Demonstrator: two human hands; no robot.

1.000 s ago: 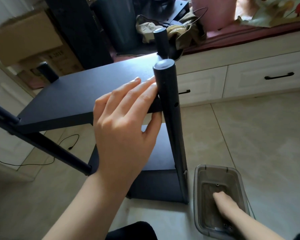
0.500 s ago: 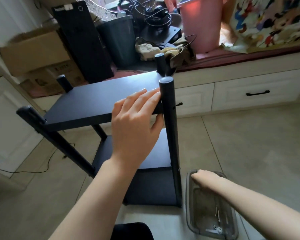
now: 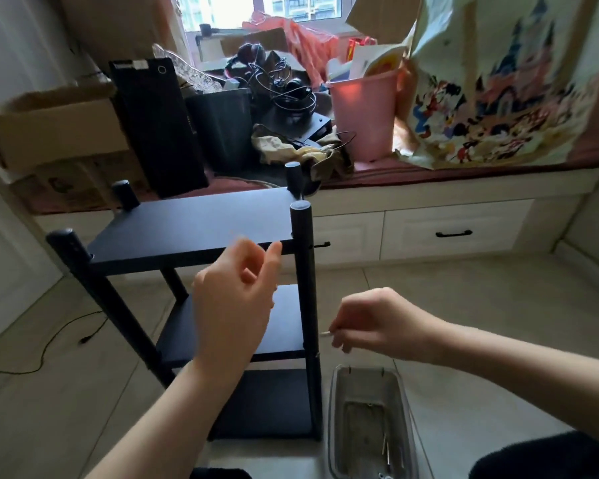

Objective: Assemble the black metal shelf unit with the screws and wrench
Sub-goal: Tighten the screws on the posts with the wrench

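Observation:
The black metal shelf unit (image 3: 191, 229) stands upright on the tiled floor, with three shelves and round posts at its corners. My left hand (image 3: 232, 302) hovers in front of the top shelf's front edge, fingers loosely curled and holding nothing. My right hand (image 3: 377, 323) pinches a small pale screw (image 3: 325, 333) just right of the front right post (image 3: 303, 271), around the level of the middle shelf. A clear plastic tub (image 3: 336, 426) on the floor below holds more screws and small metal parts.
White drawer cabinets (image 3: 457, 233) run behind the shelf, topped by a cluttered window seat with a pink bucket (image 3: 363, 115), a black tower case (image 3: 156, 126) and cardboard boxes (image 3: 49, 133). A thin cable (image 3: 49, 344) lies on the floor at left.
My left hand has let go of the top shelf and post and pulled back. My right hand has risen out of the tub with a screw. The view has tilted upward.

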